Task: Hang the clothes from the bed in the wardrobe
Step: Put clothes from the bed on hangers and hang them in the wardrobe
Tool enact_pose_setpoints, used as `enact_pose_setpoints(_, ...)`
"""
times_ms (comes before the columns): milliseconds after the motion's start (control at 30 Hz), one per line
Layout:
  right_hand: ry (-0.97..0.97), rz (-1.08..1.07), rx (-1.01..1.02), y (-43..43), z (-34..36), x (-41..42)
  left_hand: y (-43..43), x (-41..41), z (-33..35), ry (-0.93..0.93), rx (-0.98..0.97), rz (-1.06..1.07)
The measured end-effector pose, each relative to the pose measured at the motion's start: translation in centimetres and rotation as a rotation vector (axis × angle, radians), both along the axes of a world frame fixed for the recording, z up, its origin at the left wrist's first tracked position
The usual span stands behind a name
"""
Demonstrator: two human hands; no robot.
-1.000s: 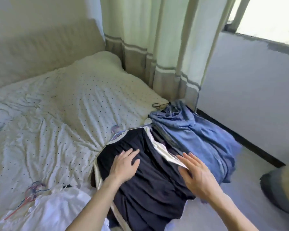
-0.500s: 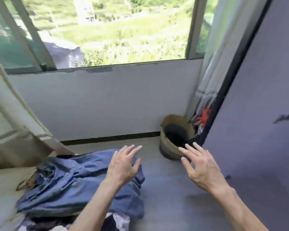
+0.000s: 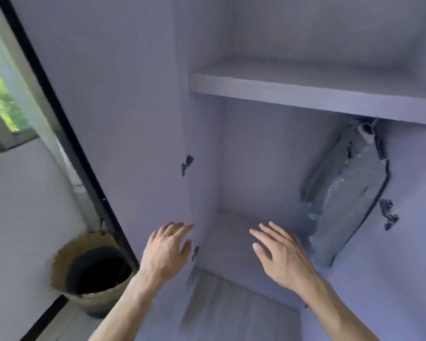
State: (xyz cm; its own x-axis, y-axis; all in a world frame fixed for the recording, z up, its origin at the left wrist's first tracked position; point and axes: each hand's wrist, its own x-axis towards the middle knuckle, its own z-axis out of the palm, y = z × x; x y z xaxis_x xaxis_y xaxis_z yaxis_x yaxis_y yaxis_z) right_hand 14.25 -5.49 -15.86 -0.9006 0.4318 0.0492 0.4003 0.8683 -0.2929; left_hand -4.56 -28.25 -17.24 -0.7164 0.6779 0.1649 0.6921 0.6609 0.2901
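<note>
1. Facing the open wardrobe in the head view, the person reaches both arms toward its lower compartment, under the shelf.
2. The left grip is spread and holds nothing, with its fingertips near the hinge edge of the open door. The right grip is also spread and empty.
3. A grey garment hangs at the right, below the shelf. The bed and its clothes are out of view.
4. The step in hand looks like an empty-handed pause at the hanging space.
5. The next move probably calls for turning to the bed, taking up one garment, and carrying it here. The rail itself is hidden under the shelf.
</note>
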Motion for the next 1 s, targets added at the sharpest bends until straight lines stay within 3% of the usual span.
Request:
enact_pose_setpoints(167,-0.059,-0.271,0.048,4.6,0.2,5.8,9.6,0.1,0.8,-0.037,0.015,-0.240)
enact_pose_setpoints(367,-0.069,-0.483,0.040,10.2,1.0,8.7,19.9,-1.9,4.1,0.092,0.046,-0.426)
enact_pose_setpoints(667,0.079,-0.655,-0.035,23.7,3.9,5.0,35.8,-7.6,16.0,0.520,0.284,-0.395)
enact_pose_setpoints(1000,0.107,-0.949,-0.150,38.2,3.3,1.3,45.0,-11.8,14.6,0.531,0.405,-0.266)
